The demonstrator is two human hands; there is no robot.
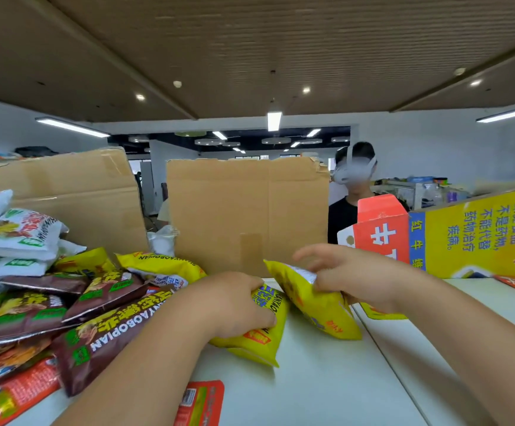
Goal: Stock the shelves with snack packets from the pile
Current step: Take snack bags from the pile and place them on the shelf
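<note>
An orange packet (199, 404) lies flat at the bottom edge of the frame on the white desk (317, 392). At centre the left grip (234, 302) is curled round a yellow packet (259, 339) resting on the desk, while the right grip (351, 278) pinches the top of a second yellow packet (314, 305) tilted up just to its right. The pile (102, 327) of brown, yellow, white and orange snack packets fills the lower left, with cardboard boxes (244, 210) standing behind and a yellow-and-red carton (465, 235) at right.
</note>
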